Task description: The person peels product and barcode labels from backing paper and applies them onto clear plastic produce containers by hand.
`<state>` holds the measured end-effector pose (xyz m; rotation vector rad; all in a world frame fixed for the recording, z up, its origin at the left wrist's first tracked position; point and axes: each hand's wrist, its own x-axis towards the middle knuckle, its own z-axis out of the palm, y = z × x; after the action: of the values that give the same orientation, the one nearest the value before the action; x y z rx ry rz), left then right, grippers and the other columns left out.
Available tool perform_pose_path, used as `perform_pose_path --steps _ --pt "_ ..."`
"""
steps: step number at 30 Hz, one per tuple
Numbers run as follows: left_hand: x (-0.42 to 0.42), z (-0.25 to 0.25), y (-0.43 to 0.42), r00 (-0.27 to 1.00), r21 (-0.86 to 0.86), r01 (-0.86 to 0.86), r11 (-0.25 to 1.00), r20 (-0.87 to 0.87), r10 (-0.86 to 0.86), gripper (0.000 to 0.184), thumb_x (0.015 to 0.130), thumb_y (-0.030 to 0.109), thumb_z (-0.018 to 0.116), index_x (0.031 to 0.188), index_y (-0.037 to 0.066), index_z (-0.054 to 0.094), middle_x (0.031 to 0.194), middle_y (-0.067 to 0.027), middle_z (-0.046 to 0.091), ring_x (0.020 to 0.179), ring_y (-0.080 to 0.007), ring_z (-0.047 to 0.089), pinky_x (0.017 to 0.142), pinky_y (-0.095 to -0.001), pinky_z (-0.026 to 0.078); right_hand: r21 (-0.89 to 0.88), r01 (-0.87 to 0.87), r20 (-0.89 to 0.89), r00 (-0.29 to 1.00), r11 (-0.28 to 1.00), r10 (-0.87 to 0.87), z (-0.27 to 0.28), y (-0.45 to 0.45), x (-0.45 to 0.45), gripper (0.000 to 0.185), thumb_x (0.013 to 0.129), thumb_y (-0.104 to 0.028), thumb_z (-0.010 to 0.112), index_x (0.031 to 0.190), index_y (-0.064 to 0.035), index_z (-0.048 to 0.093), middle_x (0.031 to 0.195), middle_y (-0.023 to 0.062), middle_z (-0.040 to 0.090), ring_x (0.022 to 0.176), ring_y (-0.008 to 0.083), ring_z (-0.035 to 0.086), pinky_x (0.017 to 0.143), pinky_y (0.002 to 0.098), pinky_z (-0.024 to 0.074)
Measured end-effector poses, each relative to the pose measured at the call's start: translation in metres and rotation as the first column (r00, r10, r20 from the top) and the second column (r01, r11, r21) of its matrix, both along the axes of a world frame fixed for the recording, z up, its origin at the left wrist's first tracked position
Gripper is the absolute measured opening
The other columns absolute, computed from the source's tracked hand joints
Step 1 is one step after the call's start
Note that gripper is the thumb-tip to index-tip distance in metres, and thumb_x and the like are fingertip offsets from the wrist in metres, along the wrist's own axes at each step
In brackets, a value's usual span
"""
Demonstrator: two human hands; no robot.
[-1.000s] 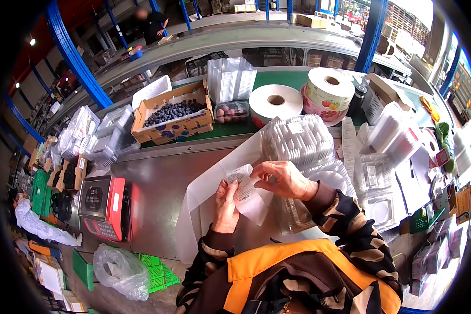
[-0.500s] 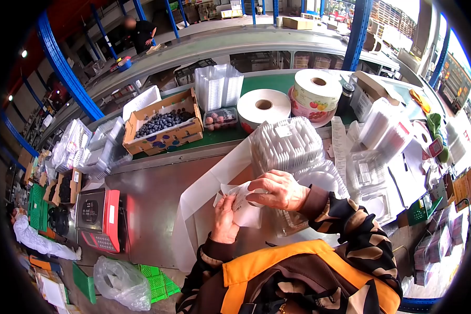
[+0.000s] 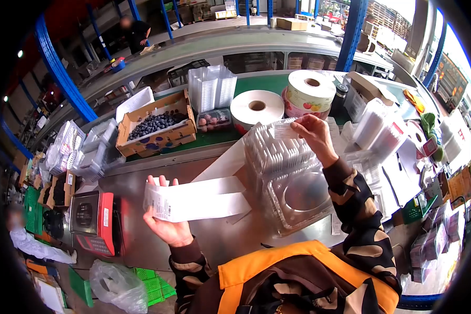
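L hand [image 3: 170, 230]: grips strip [image 3: 206, 201] lightly, over table [image 3: 128, 183] ctr, nr front edge.
R hand [image 3: 315, 137]: pinches label [image 3: 284, 131] over stack [image 3: 282, 154], twd table's R end.
Risk: label may crease or stick skewed if fingertips tilt it; loose strip could snag.

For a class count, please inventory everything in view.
label strip: 1, white, over bench
label: 1, white, over containers
containers: many, clear, centre, right
rolls: 3, mostly white, green belt
berry box: 1, brown, green belt
punnet: 1, clear, beside box
scale: 1, red, bench's left
bag: 1, clear, below bench
posts: several, blue, background
people: 2+, dark or white clothes, left
clutter: uncountable, mixed, edges
left hand: 1, bare, holding strip
right hand: 1, bare, holding label
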<state>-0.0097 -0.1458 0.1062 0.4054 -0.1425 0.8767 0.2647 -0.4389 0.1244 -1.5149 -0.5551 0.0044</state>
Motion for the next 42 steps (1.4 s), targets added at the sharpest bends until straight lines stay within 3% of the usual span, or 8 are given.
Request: perform_pose_path --steps 4,9,14,19,30,33,36,42 --pt "-0.022 0.001 0.028 0.966 -0.005 0.187 0.982 0.185 -0.183 0.071 0.085 0.016 0.061 0.147 -0.001 0.03 0.148 -0.0081 0.045 0.12 -0.0192 0.054 0.122 -0.0517 0.015 -0.422 0.105 0.118 0.991 0.9 -0.06 -0.02 -0.018 0.034 0.038 0.078 -0.029 0.085 0.091 0.002 0.068 0.077 0.0049 0.068 0.068 0.0095 0.062 0.063 0.0245 0.0519" --pt "-0.045 0.029 0.042 0.997 0.257 0.002 0.966 0.071 -0.021 0.064 0.082 0.019 0.062 0.138 0.002 0.038 0.088 -0.0006 0.038 0.086 -0.0141 0.046 0.117 -0.0508 0.03 -0.617 0.19 0.226 0.972 0.763 -0.059 -0.014 -0.006 0.021 0.048 0.068 -0.035 0.089 0.091 0.0002 0.067 0.077 0.0059 0.067 0.069 0.013 0.063 0.063 0.0277 0.0516" --pt "-0.092 0.088 0.065 0.96 0.547 -0.253 0.798 0.043 0.276 0.039 0.08 0.016 0.061 0.112 0.004 0.042 0.082 0.0001 0.036 0.076 -0.0107 0.039 0.08 -0.0286 0.034 -0.682 0.254 0.282 0.956 0.686 -0.074 -0.011 -0.001 0.012 0.051 0.065 -0.037 0.089 0.092 -0.0018 0.065 0.077 0.0057 0.065 0.07 0.0154 0.062 0.062 0.0304 0.05" --pt "-0.106 0.106 0.068 0.927 0.593 -0.327 0.736 0.048 0.373 0.034 0.081 0.009 0.057 0.112 0.001 0.043 0.08 -0.0011 0.035 0.073 -0.0107 0.036 0.071 -0.0271 0.033 -0.221 -0.052 -0.103 0.994 0.974 0.03 -0.022 -0.008 0.038 0.041 0.077 -0.031 0.086 0.092 -0.001 0.063 0.079 0.0017 0.062 0.069 0.0074 0.056 0.062 0.023 0.0479" --pt "-0.077 0.036 0.083 0.531 0.801 -0.086 0.592 -0.466 0.708 0.027 0.09 0.009 0.058 0.116 0.001 0.056 0.084 0.0046 0.045 0.067 -0.0025 0.038 0.057 -0.0195 0.027 -0.693 0.379 0.421 0.903 0.613 -0.082 -0.005 0.008 0.0 0.053 0.067 -0.038 0.088 0.095 -0.0019 0.062 0.081 0.0118 0.068 0.074 0.0282 0.067 0.069 0.0372 0.0524" --pt "-0.059 0.009 0.087 0.382 0.886 0.123 0.448 -0.458 0.802 0.019 0.09 0.002 0.057 0.109 0.002 0.058 0.087 0.0011 0.047 0.075 -0.0091 0.045 0.07 -0.0259 0.04 -0.597 0.573 0.603 0.782 0.562 -0.156 -0.024 0.003 0.002 0.052 0.073 -0.035 0.083 0.106 -0.0064 0.055 0.107 0.0123 0.058 0.094 0.0302 0.062 0.073 0.0425 0.0514" --pt "-0.048 -0.028 0.101 0.265 0.938 0.282 0.203 -0.28 0.923 0.013 0.086 0.007 0.058 0.097 0.0 0.056 0.08 -0.0122 0.057 0.076 -0.0272 0.057 0.076 -0.0377 0.047 -0.401 0.656 0.711 0.663 0.639 -0.234 -0.026 -0.001 0.005 0.027 0.083 -0.011 0.072 0.104 -0.0082 0.055 0.097 0.0063 0.058 0.08 0.0229 0.06 0.068 0.0365 0.0502" --pt "-0.039 -0.135 0.158 -0.09 0.654 0.576 0.49 -0.545 0.834 0.034 0.084 0.025 0.062 0.105 -0.001 0.057 0.097 -0.0268 0.067 0.094 -0.0437 0.064 0.08 -0.0496 0.05 -0.425 0.195 0.518 0.853 0.884 0.06 0.024 0.073 -0.081 0.013 0.083 -0.002 0.07 0.091 -0.0059 0.061 0.075 0.0056 0.055 0.06 0.017 0.054 0.058 0.0296 0.046"
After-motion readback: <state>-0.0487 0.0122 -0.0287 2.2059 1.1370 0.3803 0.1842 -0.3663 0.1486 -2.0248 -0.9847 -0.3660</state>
